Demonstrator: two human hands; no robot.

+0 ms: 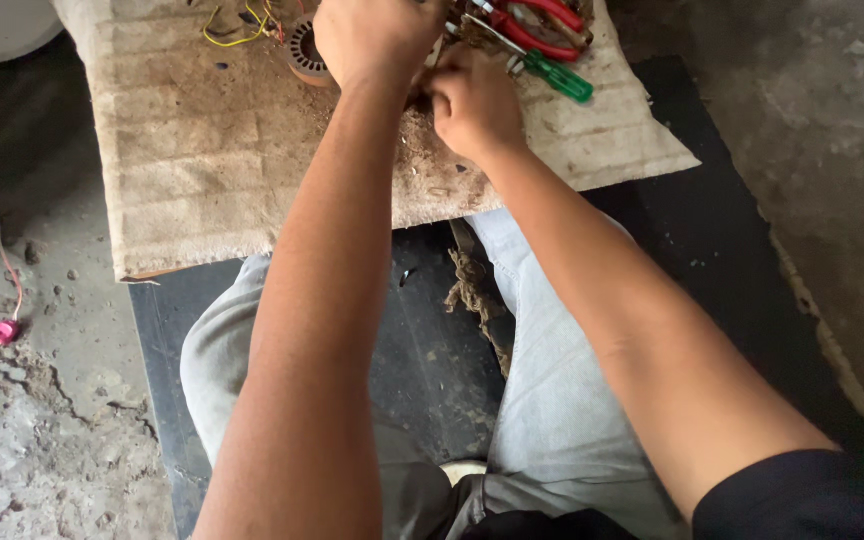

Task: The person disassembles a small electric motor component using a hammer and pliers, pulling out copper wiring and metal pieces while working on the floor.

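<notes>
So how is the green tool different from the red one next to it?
The green-handled screwdriver has one straight handle; the red-handled pliers have two curved handles. The screwdriver's handle is see-through green, the pliers' grips solid red. The screwdriver lies nearer the right hand, the pliers farther up, at the picture's top edge. Both rest on the worn board, beside the hands, with neither hand holding them.
</notes>
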